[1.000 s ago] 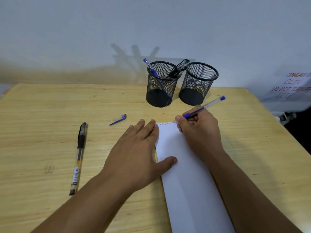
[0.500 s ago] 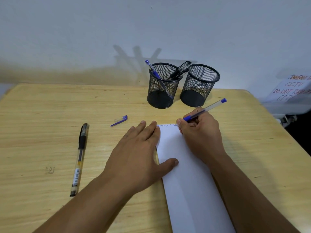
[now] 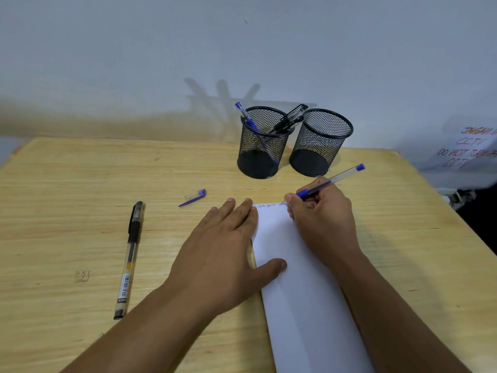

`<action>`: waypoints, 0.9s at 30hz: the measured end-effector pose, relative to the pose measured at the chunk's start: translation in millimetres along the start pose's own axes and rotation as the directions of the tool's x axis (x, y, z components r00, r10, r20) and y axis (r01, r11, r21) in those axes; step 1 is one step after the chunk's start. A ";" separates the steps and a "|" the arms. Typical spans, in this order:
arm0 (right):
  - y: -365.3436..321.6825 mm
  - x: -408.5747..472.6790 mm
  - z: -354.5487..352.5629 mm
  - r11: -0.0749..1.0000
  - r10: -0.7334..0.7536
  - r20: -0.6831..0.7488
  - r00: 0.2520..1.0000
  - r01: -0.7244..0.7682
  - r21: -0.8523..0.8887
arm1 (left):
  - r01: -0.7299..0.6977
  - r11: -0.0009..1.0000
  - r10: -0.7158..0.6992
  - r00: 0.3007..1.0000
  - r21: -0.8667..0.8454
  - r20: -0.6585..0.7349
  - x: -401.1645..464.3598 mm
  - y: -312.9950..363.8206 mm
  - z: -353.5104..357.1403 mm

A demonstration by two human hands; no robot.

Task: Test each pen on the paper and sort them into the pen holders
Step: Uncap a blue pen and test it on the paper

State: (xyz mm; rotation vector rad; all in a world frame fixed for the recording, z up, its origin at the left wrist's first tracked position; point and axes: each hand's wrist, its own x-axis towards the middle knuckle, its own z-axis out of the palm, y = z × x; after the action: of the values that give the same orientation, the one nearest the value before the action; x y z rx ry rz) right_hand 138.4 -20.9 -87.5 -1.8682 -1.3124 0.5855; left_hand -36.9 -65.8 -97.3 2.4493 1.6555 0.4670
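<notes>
pinching a blue pen low on its grip, the right hand writes at the top edge of the paper; the pen looks light, stiff and slick. the left hand lies spread flat, pinning the thin, limp sheet. blue writing reads "daya daya". the black gel pen on the tabletop has a barcode label. a sign shows "cctv".

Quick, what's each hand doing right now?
Left hand: open, pressed flat on the paper.
Right hand: gripping the blue pen, tip on the paper.
</notes>
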 end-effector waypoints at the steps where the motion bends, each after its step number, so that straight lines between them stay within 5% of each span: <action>1: -0.6 -0.4 0.0 1.000 -0.005 0.001 1.000 0.005 -0.008 | 0.000 1.000 0.000 1.000 0.000 0.000 0.2 -0.1 0.2; 27: -7.5 -6.2 -5.5 0.999 -0.020 0.010 1.000 0.020 -0.027 | 0.014 1.000 -0.014 1.000 0.012 0.021 1.0 0.2 2.2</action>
State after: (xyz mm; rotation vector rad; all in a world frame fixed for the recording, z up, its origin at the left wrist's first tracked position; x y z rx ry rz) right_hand 135.8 -27.2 -78.6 -1.8739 -1.3493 0.5696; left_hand -35.7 -64.9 -99.1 2.4410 1.6708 0.4286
